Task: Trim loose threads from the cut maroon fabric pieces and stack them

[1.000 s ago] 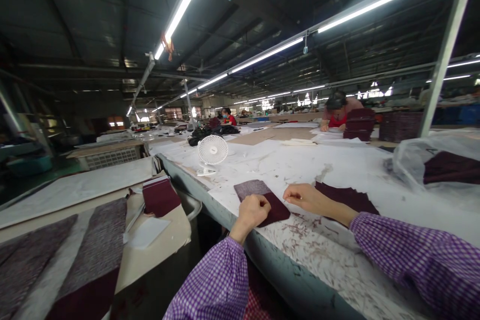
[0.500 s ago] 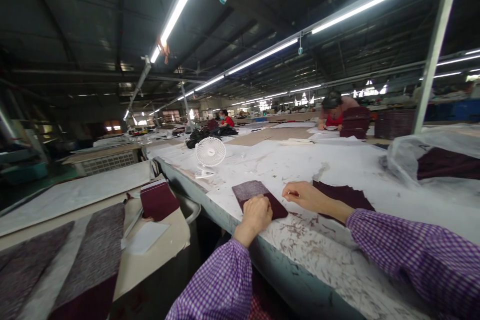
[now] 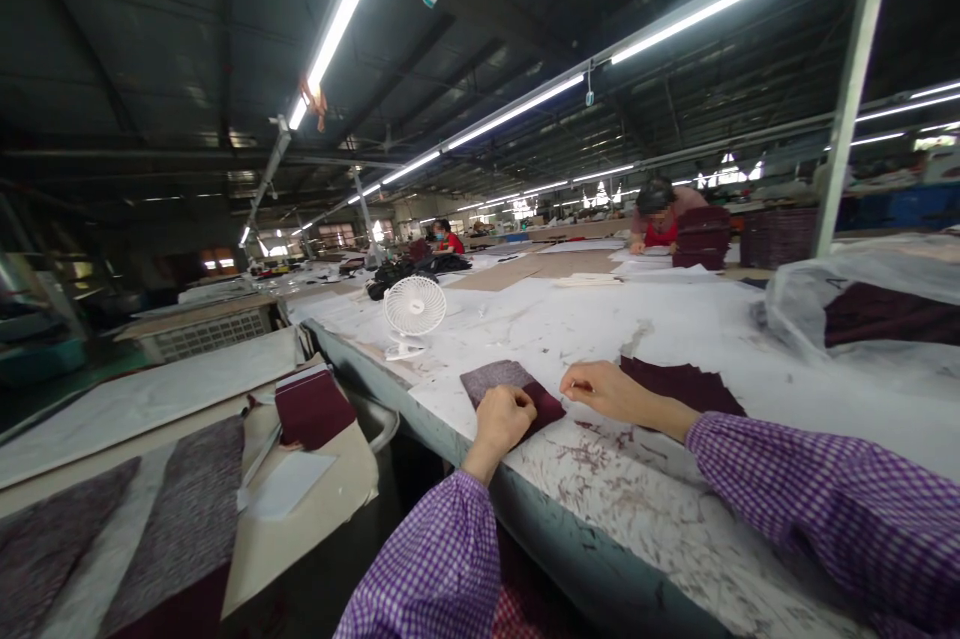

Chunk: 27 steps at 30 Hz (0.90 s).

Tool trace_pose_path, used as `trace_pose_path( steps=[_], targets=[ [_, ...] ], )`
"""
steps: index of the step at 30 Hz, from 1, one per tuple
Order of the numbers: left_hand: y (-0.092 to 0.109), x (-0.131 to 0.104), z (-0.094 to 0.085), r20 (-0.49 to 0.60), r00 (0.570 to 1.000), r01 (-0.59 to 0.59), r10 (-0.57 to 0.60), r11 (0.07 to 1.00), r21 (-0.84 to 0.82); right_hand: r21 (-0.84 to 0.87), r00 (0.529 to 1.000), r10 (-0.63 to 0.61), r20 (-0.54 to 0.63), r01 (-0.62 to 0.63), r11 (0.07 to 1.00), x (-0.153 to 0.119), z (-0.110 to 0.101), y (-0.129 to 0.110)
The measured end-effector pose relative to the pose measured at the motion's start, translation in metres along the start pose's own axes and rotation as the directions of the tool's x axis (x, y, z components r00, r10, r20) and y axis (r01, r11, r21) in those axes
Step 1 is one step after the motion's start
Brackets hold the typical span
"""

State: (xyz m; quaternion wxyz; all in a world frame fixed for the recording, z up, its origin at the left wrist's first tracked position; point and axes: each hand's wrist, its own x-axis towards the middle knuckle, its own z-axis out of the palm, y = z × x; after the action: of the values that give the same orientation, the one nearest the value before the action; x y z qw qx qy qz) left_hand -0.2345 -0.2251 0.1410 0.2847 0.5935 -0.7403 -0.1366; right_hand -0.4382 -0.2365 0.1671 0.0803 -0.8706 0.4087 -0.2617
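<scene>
A small stack of fabric pieces (image 3: 495, 377), grey speckled on one part and maroon on the other, lies near the table's front edge. My left hand (image 3: 504, 419) is over its near side, fingers curled and pinching at the maroon part; the fingertips are partly hidden. Just right of the stack, apart from it, my right hand (image 3: 596, 387) is closed in a pinch. A tiny pale bit shows at its fingertips, too small to name. Behind my right wrist lies a fanned pile of maroon fabric pieces (image 3: 679, 382).
A white fan (image 3: 415, 306) stands beyond the stack. At left, a lower surface holds another maroon stack (image 3: 315, 407), white card (image 3: 289, 487) and speckled fabric (image 3: 176, 509). A clear plastic bag (image 3: 795, 304) with maroon cloth is at right. A co-worker (image 3: 664, 214) bends over the table's far side.
My left hand's fingers have drawn together more at the maroon part, whose near right corner has shifted. My right hand keeps its pinch beside the stack. The whole view has shifted slightly.
</scene>
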Motion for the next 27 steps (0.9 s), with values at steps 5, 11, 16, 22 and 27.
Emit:
trace_pose_path(
  steps=[5, 11, 16, 22, 27],
  targets=[
    [-0.014, 0.005, 0.006, 0.039, 0.998, 0.063, -0.055, 0.974, -0.220, 0.003, 0.999, -0.031, 0.026, 0.031, 1.000, 0.000, 0.002, -0.006],
    [-0.008, -0.005, -0.005, 0.050, 0.999, -0.001, 0.020, 0.938, -0.347, -0.151, 0.950, -0.288, 0.122, 0.305, 0.940, 0.000, 0.015, -0.009],
    [-0.002, -0.015, -0.008, -0.018, 1.000, -0.026, 0.021, 0.935, -0.355, -0.271, 0.962, -0.263, 0.069, 0.272, 0.923, -0.002, 0.018, -0.014],
    [-0.011, -0.004, 0.008, -0.159, 0.973, 0.024, -0.168, 0.757, -0.653, -0.244, 0.958, -0.284, 0.035, 0.284, 0.927, 0.005, 0.023, -0.027],
    [-0.059, 0.004, -0.032, -0.285, 0.776, -0.047, -0.562, 0.400, -0.915, -0.245, 0.953, -0.243, 0.182, 0.283, 0.927, 0.006, 0.041, -0.023]
  ],
)
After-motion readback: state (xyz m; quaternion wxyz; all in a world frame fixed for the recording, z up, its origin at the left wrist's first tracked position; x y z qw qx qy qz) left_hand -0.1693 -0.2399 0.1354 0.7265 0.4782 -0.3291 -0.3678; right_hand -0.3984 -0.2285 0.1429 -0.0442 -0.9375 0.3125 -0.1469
